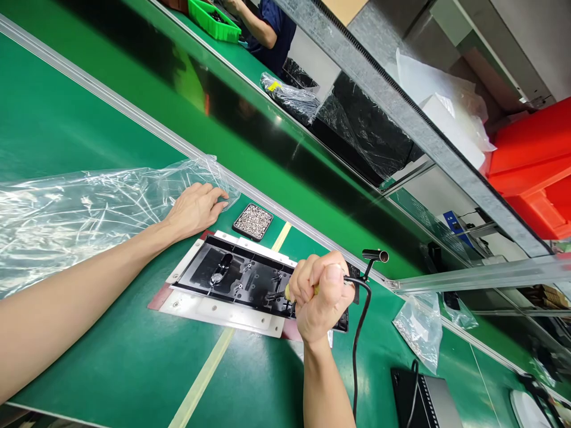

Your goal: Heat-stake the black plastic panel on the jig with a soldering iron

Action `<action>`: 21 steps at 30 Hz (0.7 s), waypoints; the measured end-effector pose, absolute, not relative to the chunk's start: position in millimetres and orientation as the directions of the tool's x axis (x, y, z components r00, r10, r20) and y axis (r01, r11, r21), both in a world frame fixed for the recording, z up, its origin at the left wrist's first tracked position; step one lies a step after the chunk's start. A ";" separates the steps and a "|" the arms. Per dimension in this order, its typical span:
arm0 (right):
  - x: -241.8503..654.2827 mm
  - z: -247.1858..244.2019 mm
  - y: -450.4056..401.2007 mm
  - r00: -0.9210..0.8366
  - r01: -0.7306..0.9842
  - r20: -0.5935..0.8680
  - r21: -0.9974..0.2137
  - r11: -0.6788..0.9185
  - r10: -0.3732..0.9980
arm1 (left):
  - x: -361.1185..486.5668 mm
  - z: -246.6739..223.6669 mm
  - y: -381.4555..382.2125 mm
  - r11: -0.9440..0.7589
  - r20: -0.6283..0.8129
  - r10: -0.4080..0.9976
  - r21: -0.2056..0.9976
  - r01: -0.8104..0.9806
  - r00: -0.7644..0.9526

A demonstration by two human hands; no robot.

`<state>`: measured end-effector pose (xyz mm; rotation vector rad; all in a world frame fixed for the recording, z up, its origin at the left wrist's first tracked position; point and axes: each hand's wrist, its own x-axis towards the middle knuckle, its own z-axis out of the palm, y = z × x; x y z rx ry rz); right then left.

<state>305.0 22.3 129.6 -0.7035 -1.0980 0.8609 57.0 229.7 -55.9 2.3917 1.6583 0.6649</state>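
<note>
My right hand [322, 291] is wrapped in a fist round a soldering iron [289, 293] with a yellowish handle and a black cord. Its dark tip points down at a long black plastic panel [250, 279], apparently touching it. The panel lies in a white fixture plate [214, 308] on the green table. A shiny black oval part [222, 268] sits on the panel's left half. My left hand [198, 206] rests at the end of a clear plastic bag [102, 208], fingers loosely bent and thumb apart. Beside it is a small black square tray [253, 222] of tiny silvery pieces.
A metal tube holder [375, 255] stands right of the fixture. Farther right lie a clear bag [420, 330] and a dark laptop-like device [428, 398]. A raised green divider [285, 172] and metal rail run behind. Beyond, a co-worker's arm [256, 24] is near a green bin [214, 21].
</note>
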 end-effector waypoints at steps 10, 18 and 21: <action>305.8 130.7 23.0 0.213 -0.200 0.455 -0.846 0.494 0.865 | 57.6 -56.1 229.6 -0.381 0.275 0.916 0.371 0.847 0.292; 304.8 130.9 22.9 0.212 -0.209 0.460 -0.841 0.500 0.862 | 58.6 -57.4 229.6 -0.376 0.280 0.917 0.370 0.850 0.284; 305.3 130.1 23.3 0.215 -0.210 0.462 -0.838 0.503 0.860 | 58.5 -57.1 229.8 -0.378 0.281 0.916 0.367 0.850 0.286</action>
